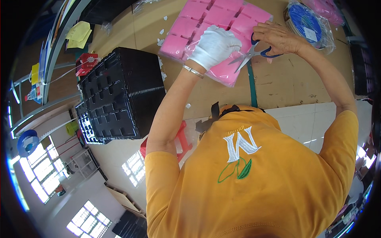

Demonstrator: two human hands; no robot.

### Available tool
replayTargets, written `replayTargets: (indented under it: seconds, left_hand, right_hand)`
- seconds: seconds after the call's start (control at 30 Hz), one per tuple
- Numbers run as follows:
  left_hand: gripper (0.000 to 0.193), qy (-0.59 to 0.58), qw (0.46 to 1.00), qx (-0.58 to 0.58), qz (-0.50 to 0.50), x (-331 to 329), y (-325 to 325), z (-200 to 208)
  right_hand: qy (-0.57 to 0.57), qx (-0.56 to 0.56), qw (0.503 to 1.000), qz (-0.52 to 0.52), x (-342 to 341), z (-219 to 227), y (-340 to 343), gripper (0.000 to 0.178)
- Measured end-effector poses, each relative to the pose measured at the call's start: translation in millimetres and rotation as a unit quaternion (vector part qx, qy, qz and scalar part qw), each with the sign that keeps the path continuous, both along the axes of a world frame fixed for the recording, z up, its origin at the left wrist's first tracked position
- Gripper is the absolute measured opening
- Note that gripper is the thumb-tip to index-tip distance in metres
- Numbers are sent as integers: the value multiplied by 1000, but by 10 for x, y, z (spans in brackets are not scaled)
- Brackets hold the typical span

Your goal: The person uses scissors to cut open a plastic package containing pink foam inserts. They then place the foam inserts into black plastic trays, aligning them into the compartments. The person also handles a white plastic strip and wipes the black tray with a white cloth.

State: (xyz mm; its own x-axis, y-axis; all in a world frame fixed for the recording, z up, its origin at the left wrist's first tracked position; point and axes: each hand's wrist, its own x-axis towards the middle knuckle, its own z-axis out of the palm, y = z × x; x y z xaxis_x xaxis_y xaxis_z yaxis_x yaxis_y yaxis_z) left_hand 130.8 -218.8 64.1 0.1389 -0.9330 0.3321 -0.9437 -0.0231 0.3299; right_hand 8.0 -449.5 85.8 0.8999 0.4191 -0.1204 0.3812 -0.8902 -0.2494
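Observation:
A block of pink foam pieces [183, 23] with dark slots lies on the table, wrapped in a clear plastic bag [229, 82]. My left hand [214, 47], in a white glove, rests on the near part of the pack. Its fingers are curled closed on the plastic, though the fingertips are partly hidden. My bare right hand [276, 37] is at the pack's right edge, its fingers through the dark blue handles of a pair of scissors [249, 54]. The scissor blades are spread apart and point left over the near right corner of the pack, close to the left hand.
Black moulded plastic trays [145, 89] stand stacked at the table's left edge. A blue spool in clear wrap [304, 23] lies at the far right, near another pink pack [326, 10]. Small white scraps [160, 42] litter the brown table [293, 85]. A red stool [183, 141] stands below.

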Motion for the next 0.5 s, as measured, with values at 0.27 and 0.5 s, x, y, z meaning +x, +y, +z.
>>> replayTargets:
  seconds: [0.27, 0.5]
  left_hand:
    - [9, 3, 1000, -6, 0, -17, -40, -1]
    - [11, 27, 1000, 0, 8, 15, 9, 37]
  right_hand:
    - [22, 13, 999, 41, 128, 27, 7, 46]
    - [34, 34, 998, 43, 197, 8, 44, 39]
